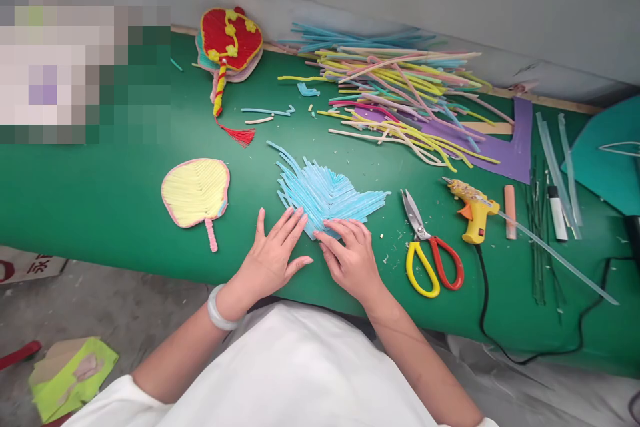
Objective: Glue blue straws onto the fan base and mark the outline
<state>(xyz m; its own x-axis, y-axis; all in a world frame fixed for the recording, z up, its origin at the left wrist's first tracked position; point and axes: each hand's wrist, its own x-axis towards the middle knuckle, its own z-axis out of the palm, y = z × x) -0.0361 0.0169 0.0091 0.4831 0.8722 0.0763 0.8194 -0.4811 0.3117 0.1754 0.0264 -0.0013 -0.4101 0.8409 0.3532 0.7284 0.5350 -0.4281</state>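
A fan-shaped panel of blue pipe cleaners [320, 190], laid side by side in a V pattern with ragged ends, lies flat on the green table in front of me. My left hand [267, 253] rests at its lower left edge, fingers spread and fingertips touching it. At its lower tip, the bent fingers and thumb of my right hand [351, 255] close on the edge; the fingertips partly hide that spot. To the left lies a finished-looking yellow fan [196, 193] with a pink rim and handle. Red-and-yellow-handled scissors [423, 240] lie partly opened to the right.
A yellow glue gun [474, 210] with a long glue stick and black cord [485, 307] lies at the right. Loose colored pipe cleaners [395, 80] are heaped at the back over a purple sheet [523, 140]. A red fan [233, 40] with a tassel lies at the back left.
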